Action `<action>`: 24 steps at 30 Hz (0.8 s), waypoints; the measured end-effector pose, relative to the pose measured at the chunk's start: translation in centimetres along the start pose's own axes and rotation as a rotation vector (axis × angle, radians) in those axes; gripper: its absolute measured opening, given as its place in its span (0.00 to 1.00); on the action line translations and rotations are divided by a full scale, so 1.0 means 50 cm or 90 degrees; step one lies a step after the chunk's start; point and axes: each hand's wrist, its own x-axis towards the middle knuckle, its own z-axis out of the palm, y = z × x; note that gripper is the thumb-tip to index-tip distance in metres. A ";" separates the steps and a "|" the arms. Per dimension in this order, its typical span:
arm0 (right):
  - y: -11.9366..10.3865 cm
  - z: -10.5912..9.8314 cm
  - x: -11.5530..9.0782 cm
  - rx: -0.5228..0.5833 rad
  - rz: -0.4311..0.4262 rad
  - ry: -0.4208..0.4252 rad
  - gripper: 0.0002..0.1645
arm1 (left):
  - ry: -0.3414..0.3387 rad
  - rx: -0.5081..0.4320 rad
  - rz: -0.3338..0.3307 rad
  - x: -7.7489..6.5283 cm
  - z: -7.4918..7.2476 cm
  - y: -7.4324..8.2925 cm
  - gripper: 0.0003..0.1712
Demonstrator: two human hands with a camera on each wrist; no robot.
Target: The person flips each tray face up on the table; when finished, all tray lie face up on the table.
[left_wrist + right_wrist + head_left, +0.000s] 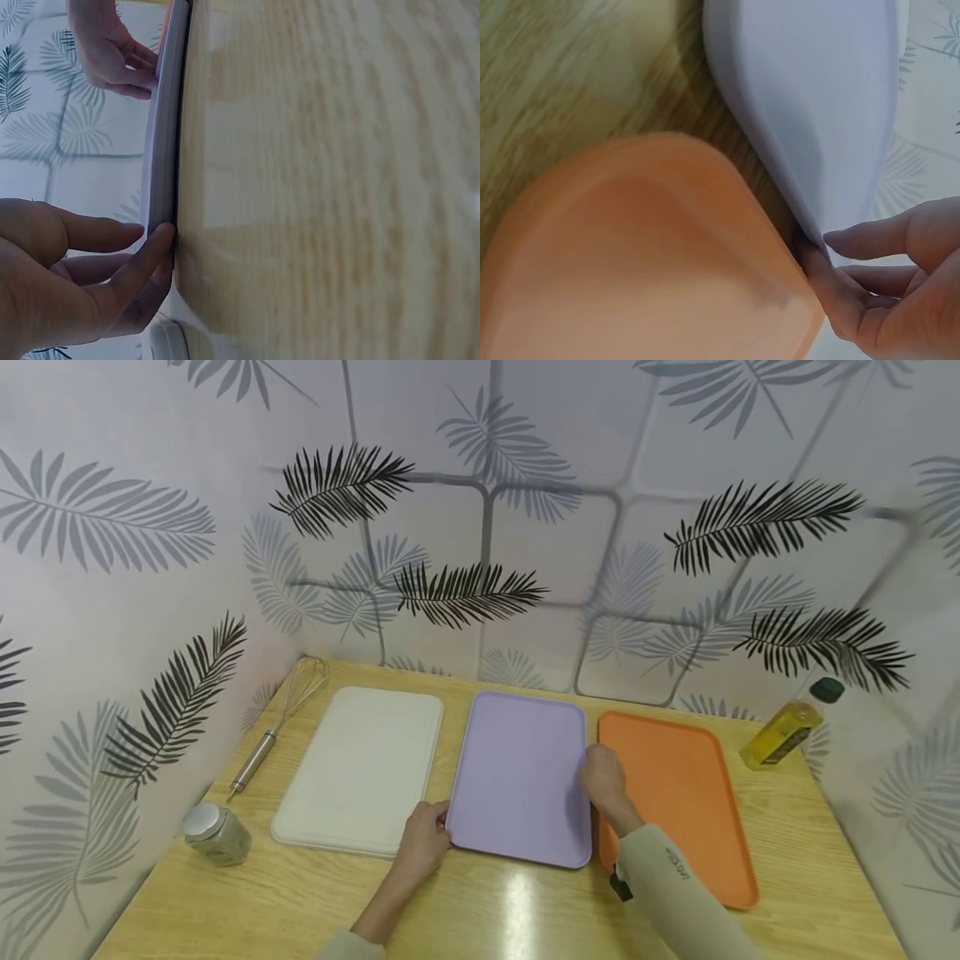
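Observation:
A light purple tray (521, 777) lies in the middle of the wooden table in the head view. My left hand (422, 839) pinches its near left corner; in the left wrist view the fingertips (160, 234) meet at the rim. On the opposite long side, my right hand (602, 774) grips the tray's right rim. The right wrist view has the thumb over that rim and the other fingers on its outer side, in the narrow gap beside an orange tray (652, 262). The tray's underside is hidden.
A white tray (363, 768) lies on the left, with a whisk (264, 747) and a lidded glass jar (217, 835) beyond it. An oil bottle (783, 735) stands at the back right. Patterned walls border the table (480, 918) at the back and sides.

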 end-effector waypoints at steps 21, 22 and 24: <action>-0.055 -0.009 -0.014 -0.004 -0.054 0.091 0.21 | -0.026 0.097 -0.037 0.002 -0.138 -0.047 0.26; -0.063 -0.007 -0.015 -0.003 -0.058 0.088 0.21 | -0.022 0.105 -0.033 0.004 -0.148 -0.056 0.27; -0.081 -0.006 -0.020 0.003 -0.063 0.077 0.22 | -0.020 0.125 -0.023 0.009 -0.167 -0.072 0.28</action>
